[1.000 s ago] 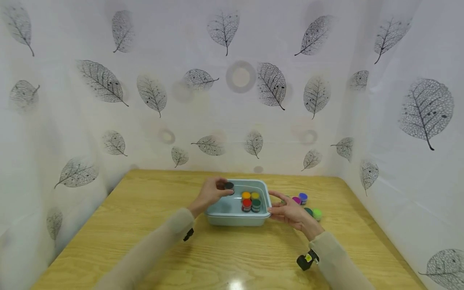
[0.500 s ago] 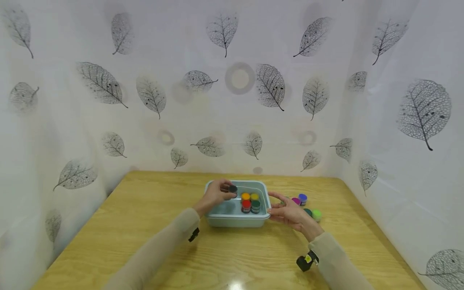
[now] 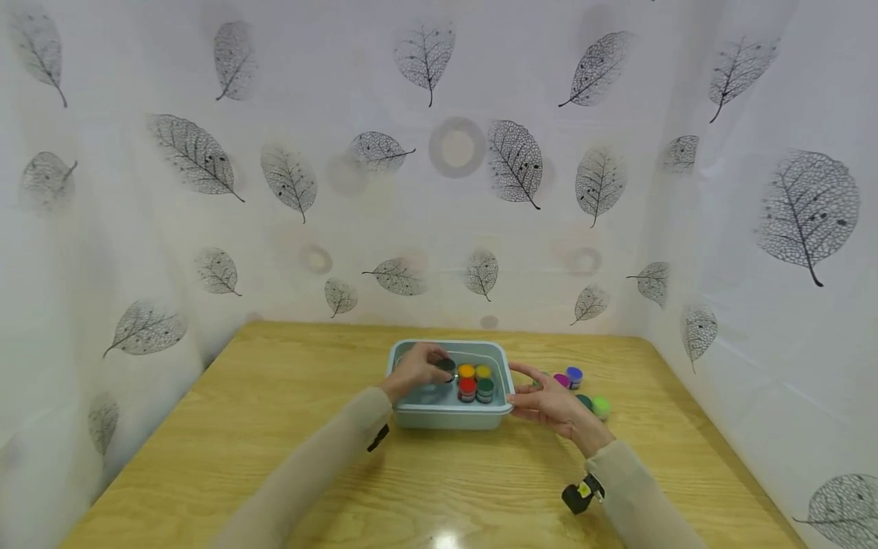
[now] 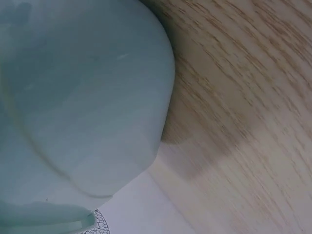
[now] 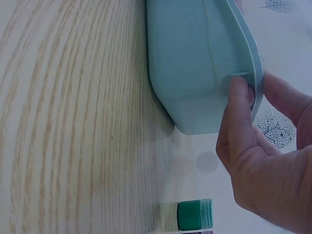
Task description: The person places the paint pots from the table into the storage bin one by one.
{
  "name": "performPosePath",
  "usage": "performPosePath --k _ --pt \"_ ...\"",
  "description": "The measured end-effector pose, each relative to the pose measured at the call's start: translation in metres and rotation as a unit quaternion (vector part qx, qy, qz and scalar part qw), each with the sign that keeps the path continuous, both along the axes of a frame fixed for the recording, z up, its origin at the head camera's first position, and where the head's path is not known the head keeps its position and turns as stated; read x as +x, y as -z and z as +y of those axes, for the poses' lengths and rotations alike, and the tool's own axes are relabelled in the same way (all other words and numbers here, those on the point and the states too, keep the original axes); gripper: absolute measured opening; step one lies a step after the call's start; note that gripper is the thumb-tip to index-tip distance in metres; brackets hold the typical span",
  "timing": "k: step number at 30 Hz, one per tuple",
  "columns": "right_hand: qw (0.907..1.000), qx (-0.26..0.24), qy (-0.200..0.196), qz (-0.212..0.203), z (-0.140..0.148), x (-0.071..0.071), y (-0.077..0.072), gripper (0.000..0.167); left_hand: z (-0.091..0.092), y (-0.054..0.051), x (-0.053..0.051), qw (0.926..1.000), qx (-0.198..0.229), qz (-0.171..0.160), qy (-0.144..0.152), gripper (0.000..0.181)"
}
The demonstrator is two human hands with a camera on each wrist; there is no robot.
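Observation:
A pale blue plastic bin stands on the wooden table. Inside it, my left hand pinches a small dark-lidded paint jar just left of the other jars. An orange jar, a yellow jar, a red jar and a dark green jar are grouped in the bin's right half. My right hand grips the bin's right end, thumb at the rim and fingers against the outer wall. Only the bin's outside fills the left wrist view; that hand is hidden there.
More jars stand on the table right of the bin, partly behind my right hand: blue, purple, dark green and light green. A leaf-patterned curtain encloses the table's back and sides.
My left hand has moved right and slightly lower with the dark-lidded jar, bringing it close to the grouped jars. My right hand has kept its place on the bin.

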State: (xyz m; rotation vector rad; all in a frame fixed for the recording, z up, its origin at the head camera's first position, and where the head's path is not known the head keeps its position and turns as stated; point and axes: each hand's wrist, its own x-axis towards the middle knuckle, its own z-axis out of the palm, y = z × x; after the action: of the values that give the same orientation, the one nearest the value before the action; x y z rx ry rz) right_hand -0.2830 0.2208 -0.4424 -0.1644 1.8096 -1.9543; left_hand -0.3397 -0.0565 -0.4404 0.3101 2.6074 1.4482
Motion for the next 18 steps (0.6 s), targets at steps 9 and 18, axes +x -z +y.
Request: performPosePath --k 9,18 --pt "1.0 -0.006 -0.001 -0.001 0.0001 -0.0002 -0.0016 0.078 0.0015 0.0027 -0.0059 0.9993 -0.032 -0.015 0.011 0.028" --pt "1.0 -0.007 -0.002 0.0 0.0002 -0.0001 -0.0007 0.078 0.0023 0.0058 -0.0107 0.999 -0.042 -0.012 0.005 0.032"
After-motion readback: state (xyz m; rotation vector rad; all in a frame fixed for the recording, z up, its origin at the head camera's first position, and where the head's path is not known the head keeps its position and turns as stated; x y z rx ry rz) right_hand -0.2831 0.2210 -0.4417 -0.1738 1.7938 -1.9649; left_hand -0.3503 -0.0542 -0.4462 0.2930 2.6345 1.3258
